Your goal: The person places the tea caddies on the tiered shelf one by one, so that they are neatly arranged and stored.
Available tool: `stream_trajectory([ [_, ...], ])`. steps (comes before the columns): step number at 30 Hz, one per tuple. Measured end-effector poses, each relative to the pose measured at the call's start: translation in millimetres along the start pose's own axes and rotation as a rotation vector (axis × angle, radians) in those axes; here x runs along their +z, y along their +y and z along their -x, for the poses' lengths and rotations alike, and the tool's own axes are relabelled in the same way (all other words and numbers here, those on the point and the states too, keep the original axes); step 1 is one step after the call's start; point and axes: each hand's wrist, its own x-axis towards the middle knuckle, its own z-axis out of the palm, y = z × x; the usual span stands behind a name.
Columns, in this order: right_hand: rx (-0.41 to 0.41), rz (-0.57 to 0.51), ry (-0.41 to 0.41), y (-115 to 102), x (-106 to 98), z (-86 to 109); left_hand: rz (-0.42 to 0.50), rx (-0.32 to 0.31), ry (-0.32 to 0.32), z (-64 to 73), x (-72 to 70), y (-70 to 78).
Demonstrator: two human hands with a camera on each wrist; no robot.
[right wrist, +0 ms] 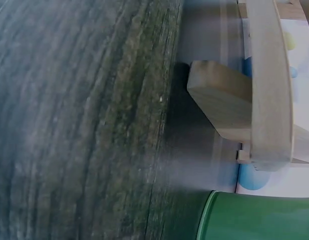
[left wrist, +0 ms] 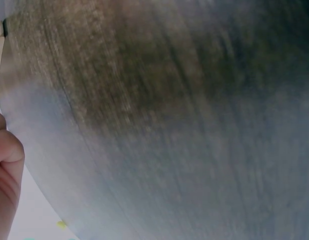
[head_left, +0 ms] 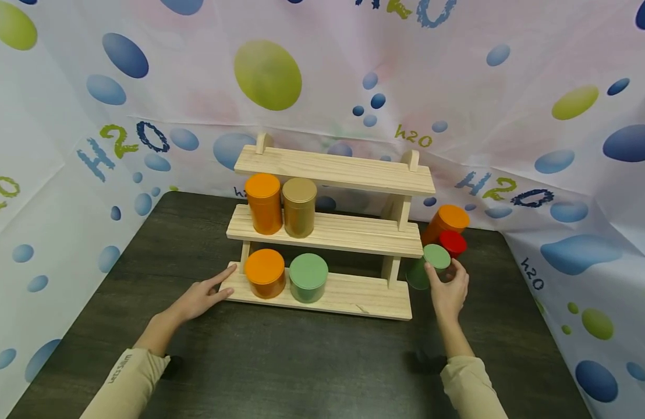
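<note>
In the head view my right hand grips a tall green canister near its lid, thumb on one side and fingers on the other. It is just off the right end of a three-tier wooden shelf; I cannot tell whether its base touches the table. In the right wrist view part of this green canister shows below the shelf's end. My left hand touches the left end of the bottom tier with extended index finger and thumb. Only part of the left hand shows in its wrist view.
On the middle tier stand an orange canister and a gold canister. The bottom tier bears a short orange canister and a short green canister. Behind my right hand are orange and red canisters on the dark table.
</note>
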Motion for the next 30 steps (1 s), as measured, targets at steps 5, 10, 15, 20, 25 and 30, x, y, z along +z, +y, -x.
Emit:
stream_trajectory([
  [5,-0.014,-0.012,-0.034,1.5,4.1,-2.3,0.005,0.007,-0.004,0.3,0.3,-0.1],
  [10,-0.022,-0.054,-0.047,2.7,6.8,-5.1,0.009,0.006,-0.003,0.6,0.5,0.1],
  [15,-0.064,-0.123,-0.040,5.9,8.4,-7.1,-0.003,0.002,-0.002,1.1,-0.7,0.4],
  [20,-0.082,-0.174,-0.034,8.9,7.8,-7.2,-0.004,-0.003,-0.004,1.2,-1.6,0.6],
  [25,-0.074,-0.174,-0.036,11.4,5.1,-6.9,0.000,0.008,-0.002,1.7,-2.8,1.4],
  [30,-0.071,-0.184,-0.056,10.6,1.0,-5.4,-0.001,0.010,0.001,1.7,-3.1,2.4],
])
